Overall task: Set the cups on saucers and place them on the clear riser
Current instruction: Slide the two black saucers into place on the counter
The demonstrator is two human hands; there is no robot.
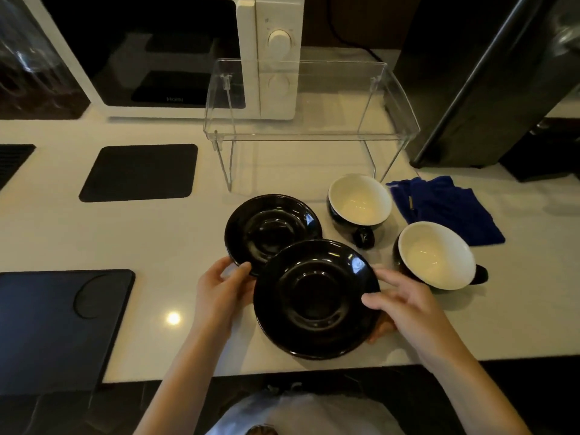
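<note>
Two glossy black saucers are on the white counter. The near saucer (pixel 317 298) is lifted and tilted, overlapping the far saucer (pixel 271 230). My right hand (pixel 405 304) grips the near saucer's right rim. My left hand (pixel 221 288) holds the far saucer's near-left rim with thumb and fingers. Two black cups with cream insides stand on the counter to the right: one (pixel 359 199) behind, one (pixel 436 255) closer. The clear riser (pixel 310 133) stands behind them with nothing on top.
A white microwave (pixel 276 58) sits behind the riser. A blue cloth (pixel 448 208) lies right of the cups. A black mat (pixel 139 172) is at left, a dark tray (pixel 59 321) near left, a black appliance (pixel 489 76) at right. The counter edge runs close to me.
</note>
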